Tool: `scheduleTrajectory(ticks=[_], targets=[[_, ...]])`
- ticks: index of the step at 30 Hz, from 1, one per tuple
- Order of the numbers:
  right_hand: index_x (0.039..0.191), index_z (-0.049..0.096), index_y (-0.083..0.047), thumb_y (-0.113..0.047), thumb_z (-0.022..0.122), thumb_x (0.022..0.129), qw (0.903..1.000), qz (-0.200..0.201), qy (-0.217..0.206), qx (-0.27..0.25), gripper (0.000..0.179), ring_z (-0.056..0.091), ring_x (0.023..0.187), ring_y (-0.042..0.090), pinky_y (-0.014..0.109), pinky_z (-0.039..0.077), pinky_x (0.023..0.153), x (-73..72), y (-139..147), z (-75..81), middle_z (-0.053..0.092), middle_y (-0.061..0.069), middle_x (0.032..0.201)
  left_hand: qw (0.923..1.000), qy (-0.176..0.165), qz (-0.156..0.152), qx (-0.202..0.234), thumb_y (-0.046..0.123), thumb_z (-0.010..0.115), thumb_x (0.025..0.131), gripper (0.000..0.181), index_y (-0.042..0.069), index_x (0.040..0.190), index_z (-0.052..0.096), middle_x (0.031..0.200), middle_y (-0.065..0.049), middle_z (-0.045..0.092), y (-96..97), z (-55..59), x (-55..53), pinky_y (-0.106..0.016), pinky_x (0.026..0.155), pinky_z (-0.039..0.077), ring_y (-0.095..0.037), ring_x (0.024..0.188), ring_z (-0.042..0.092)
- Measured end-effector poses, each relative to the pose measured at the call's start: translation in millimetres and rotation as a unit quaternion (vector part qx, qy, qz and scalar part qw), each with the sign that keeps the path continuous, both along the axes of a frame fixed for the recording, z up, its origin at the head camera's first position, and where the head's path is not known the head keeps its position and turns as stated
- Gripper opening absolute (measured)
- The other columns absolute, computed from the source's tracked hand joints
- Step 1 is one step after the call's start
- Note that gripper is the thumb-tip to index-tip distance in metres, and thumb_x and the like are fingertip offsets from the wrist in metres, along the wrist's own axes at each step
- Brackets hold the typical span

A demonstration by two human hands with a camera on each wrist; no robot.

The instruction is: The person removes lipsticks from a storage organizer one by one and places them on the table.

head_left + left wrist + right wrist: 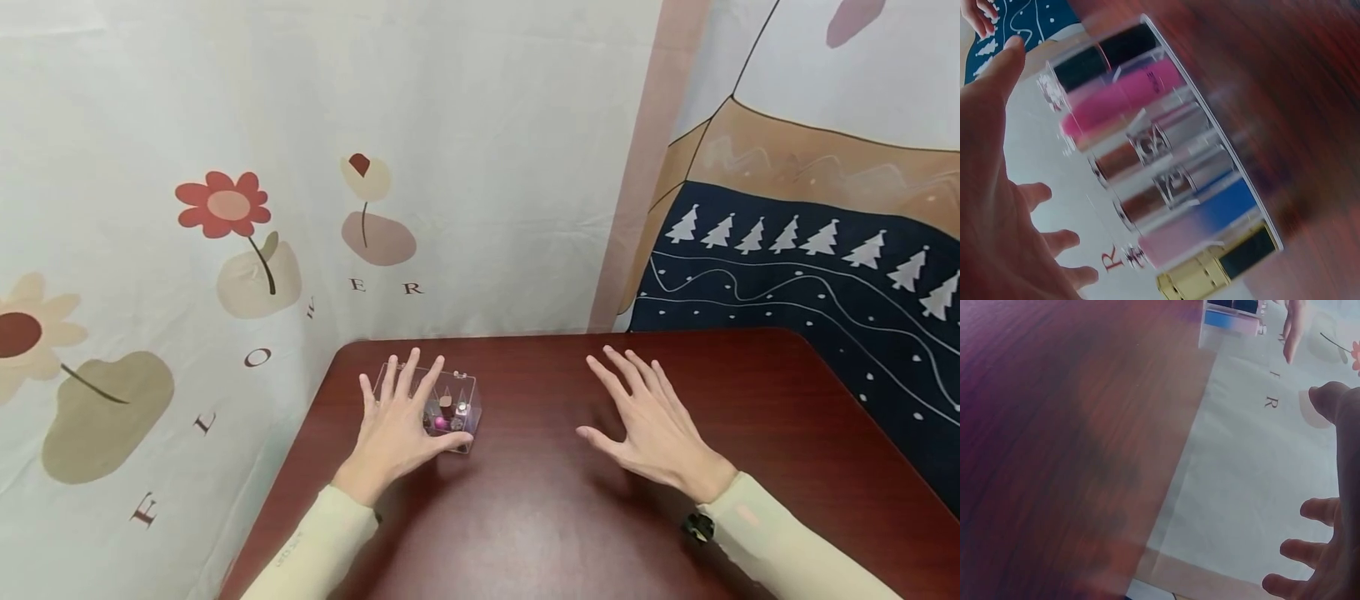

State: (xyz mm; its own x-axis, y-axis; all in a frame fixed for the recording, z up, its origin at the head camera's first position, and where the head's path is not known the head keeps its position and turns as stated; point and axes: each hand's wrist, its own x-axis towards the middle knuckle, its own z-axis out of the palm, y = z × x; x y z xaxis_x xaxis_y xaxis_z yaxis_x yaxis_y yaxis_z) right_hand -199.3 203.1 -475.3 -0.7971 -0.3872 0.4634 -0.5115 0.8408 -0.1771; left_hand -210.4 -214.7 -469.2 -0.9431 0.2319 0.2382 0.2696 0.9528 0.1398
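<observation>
A clear plastic lipstick organizer (474,410) stands on the left part of the table, partly hidden by my left hand (393,429). In the left wrist view several lipsticks stand in it: a pink tube (1125,94), a blue-and-pink tube (1200,222), a gold-and-black tube (1219,262) and others. The left hand's fingers are spread, apparently above or in front of the organizer; whether they touch it I cannot tell. My right hand (652,421) hovers over the table on the right with its fingers spread, holding nothing.
The dark red-brown table (525,517) has a glossy top. Behind it hangs a pale curtain (487,167) printed with flowers and letters. A navy patterned cloth (795,267) hangs at the right. A dark watch or band (699,527) sits at the right wrist.
</observation>
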Motion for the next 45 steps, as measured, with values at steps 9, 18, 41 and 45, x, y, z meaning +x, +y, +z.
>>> scheduleTrajectory(ticks=[9, 18, 41, 45], targets=[[0.179, 0.046, -0.021, -0.062, 0.087, 0.095, 0.9997, 0.019, 0.013, 0.001, 0.102, 0.051, 0.163, 0.052, 0.075, 0.042, 0.133, -3.1, -6.9, 2.9, 0.046, 0.016, 0.184, 0.9999, -0.014, -0.003, 0.008, 0.081, 0.101, 0.070, 0.146, 0.035, 0.187, 0.027, 0.195, -0.019, 0.021, -24.7, 1.3, -6.3, -0.095, 0.133, 0.010, -0.060, 0.179, 0.016], [0.178, 0.049, -0.020, -0.063, 0.087, 0.096, 0.9992, 0.037, 0.015, -0.001, 0.101, 0.058, 0.155, 0.047, 0.071, 0.051, 0.127, -7.6, -18.7, 4.0, 0.048, 0.015, 0.182, 0.9972, -0.057, 0.014, 0.046, 0.053, 0.111, 0.074, 0.142, 0.031, 0.187, 0.029, 0.194, -0.026, 0.014, -41.5, 1.3, -14.9, -0.088, 0.123, 0.044, -0.067, 0.177, 0.012], [0.177, 0.050, -0.019, -0.060, 0.084, 0.099, 0.9926, 0.121, 0.000, 0.001, 0.094, 0.063, 0.154, 0.039, 0.063, 0.060, 0.119, -19.7, -81.0, 3.1, 0.052, 0.013, 0.180, 0.9949, -0.074, 0.009, 0.069, 0.024, 0.113, 0.076, 0.126, 0.024, 0.181, 0.043, 0.183, -0.028, 0.034, -43.1, 5.9, -16.6, -0.060, 0.077, 0.069, -0.058, 0.148, 0.054], [0.178, 0.048, -0.018, -0.061, 0.085, 0.099, 0.9909, 0.134, -0.015, 0.008, 0.097, 0.062, 0.155, 0.038, 0.063, 0.059, 0.121, -23.3, -93.9, 2.3, 0.051, 0.012, 0.180, 0.9958, -0.064, 0.004, 0.065, 0.019, 0.112, 0.076, 0.123, 0.023, 0.180, 0.046, 0.179, -0.030, 0.039, -41.0, 5.9, -13.8, -0.058, 0.078, 0.069, -0.057, 0.144, 0.057]])
